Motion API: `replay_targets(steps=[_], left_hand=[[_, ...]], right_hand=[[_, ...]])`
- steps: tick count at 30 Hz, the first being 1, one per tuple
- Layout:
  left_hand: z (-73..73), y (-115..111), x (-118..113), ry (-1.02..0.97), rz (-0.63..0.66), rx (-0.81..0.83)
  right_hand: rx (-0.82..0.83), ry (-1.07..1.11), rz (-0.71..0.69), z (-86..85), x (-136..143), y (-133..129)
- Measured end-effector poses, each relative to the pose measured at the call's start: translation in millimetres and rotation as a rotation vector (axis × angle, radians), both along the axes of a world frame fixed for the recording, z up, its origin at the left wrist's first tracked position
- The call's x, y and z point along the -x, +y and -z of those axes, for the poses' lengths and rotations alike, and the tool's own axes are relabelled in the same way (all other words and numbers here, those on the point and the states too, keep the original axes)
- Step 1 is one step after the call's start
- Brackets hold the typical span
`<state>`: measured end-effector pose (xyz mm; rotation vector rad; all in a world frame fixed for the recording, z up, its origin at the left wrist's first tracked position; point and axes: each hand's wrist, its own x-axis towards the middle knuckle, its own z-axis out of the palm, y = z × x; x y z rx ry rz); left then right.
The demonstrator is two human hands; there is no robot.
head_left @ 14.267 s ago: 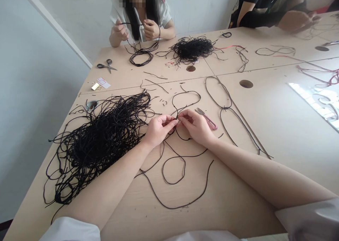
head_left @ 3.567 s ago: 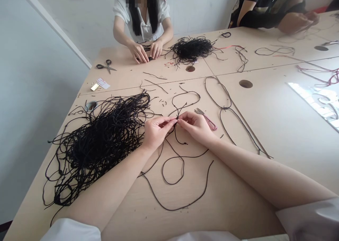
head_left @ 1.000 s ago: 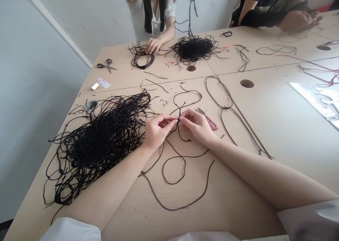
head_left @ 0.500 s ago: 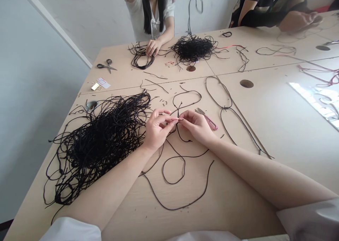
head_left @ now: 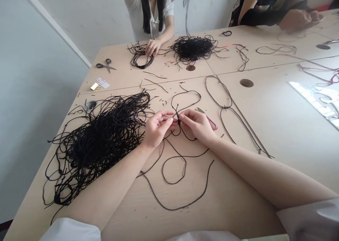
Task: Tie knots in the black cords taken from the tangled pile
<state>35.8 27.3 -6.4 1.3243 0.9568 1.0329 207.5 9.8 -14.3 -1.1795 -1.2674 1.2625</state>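
Note:
My left hand (head_left: pixel 156 128) and my right hand (head_left: pixel 197 125) meet at the middle of the wooden table (head_left: pixel 238 191). Both pinch a knot on a thin black cord (head_left: pixel 185 105) between thumb and fingers. The cord loops away behind the knot, and its loose ends (head_left: pixel 182 170) curl toward me across the tabletop. A big tangled pile of black cords (head_left: pixel 97 142) lies just left of my left hand. Pink thread snips (head_left: pixel 210 121) rest right behind my right hand.
A person across the table keeps one hand on a cord coil (head_left: pixel 141 57) and lifts a cord from a second black pile (head_left: pixel 194 47). Scissors (head_left: pixel 106 65) lie far left. Another person's hands (head_left: pixel 300 18) work at the far right. Round cable holes (head_left: pixel 246 83) dot the table.
My fingers have shifted on the knot and the cord's short tail has swung right, under my right hand. The person opposite keeps pulling a cord upward from the far pile.

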Motion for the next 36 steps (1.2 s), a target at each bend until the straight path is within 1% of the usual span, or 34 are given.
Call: replay_targets(steps=[4,11,18,23,30,36], left_hand=[[0.5,0.8,0.4,0.004,0.020,0.028],[2.0,2.2,1.1,0.074,0.096,0.044],[-0.8,3.3,3.1,0.028,0.034,0.068],[-2.6,2.5,3.4,0.008,0.041,0.064],[-0.8,2.4,3.2,0.010,0.037,0.045],[-0.7,2.8,3.1,0.028,0.033,0.027]], right_hand=[[0.011,0.007,-0.001,-0.3,0.1,-0.7],[0.001,0.006,0.002,-1.9,0.2,-0.7],[0.015,0.017,0.011,2.0,-1.1,0.2],[0.008,0.005,0.017,1.8,-1.6,0.3],[0.025,0.011,0.010,2.8,-1.3,0.1],[-0.004,0.014,0.007,0.5,-1.2,-0.1]])
